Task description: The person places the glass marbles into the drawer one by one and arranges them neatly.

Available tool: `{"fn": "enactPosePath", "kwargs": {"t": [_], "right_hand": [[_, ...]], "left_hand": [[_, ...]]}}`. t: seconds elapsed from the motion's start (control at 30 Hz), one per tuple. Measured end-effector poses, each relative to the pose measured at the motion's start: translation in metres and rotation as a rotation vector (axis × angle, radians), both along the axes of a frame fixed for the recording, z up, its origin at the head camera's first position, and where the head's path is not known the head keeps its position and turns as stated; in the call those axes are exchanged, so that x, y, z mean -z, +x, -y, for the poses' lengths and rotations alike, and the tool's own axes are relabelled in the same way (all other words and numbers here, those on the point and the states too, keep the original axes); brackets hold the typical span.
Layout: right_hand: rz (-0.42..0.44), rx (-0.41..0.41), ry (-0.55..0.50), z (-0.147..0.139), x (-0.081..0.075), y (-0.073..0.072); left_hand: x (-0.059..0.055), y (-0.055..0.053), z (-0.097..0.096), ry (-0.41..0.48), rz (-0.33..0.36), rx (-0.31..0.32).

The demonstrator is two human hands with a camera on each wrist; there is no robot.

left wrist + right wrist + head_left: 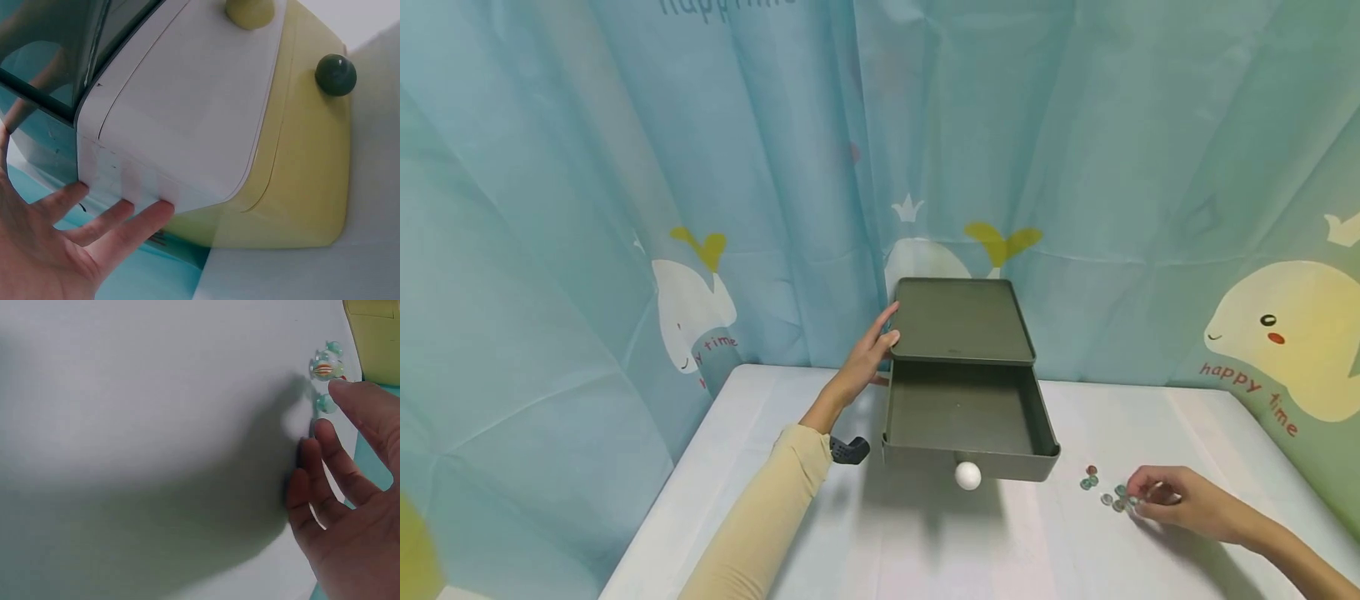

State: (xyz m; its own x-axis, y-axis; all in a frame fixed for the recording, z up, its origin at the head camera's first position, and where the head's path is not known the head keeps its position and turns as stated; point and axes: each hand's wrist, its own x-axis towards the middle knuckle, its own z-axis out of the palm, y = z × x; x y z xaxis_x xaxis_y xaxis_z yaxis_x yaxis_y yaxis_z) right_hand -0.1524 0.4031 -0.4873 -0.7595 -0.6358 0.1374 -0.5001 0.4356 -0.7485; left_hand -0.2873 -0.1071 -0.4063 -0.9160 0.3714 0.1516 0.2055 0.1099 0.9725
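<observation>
L. hand [861, 367], fingers spread, touches drawer unit [964, 321] (top drawer [917, 458] out); R. hand [1183, 504] nears marbles [1107, 499] on worktop [1075, 567], pinching or not can't tell.

The head camera here looks from high, forward and down over the white table [940, 575], to the curtain [775, 167]. The left wrist camera faces the drawer box [955, 321] from quite near; the right wrist camera has marbles [323, 370] at its edge. The head view shares both.
</observation>
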Motion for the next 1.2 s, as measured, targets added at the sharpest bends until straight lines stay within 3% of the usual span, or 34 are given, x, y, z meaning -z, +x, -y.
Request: {"fn": "enactPosePath", "kwargs": {"t": [0.17,0.67,0.93,1.2], "right_hand": [[-0.002,0.002,0.011,0.003,-0.010,-0.002],[-0.207,0.174,0.071,0.020,-0.066,-0.014],[-0.215,0.223,0.056,0.027,-0.089,-0.021],[-0.216,0.259,0.117,0.034,-0.126,-0.027]], "left_hand": [[0.000,0.001,-0.001,-0.002,0.002,-0.001],[0.000,0.002,0.002,-0.013,-0.009,-0.005],[-0.001,0.002,0.001,-0.018,-0.018,-0.007],[-0.001,0.002,0.000,-0.012,-0.019,-0.001]]}}
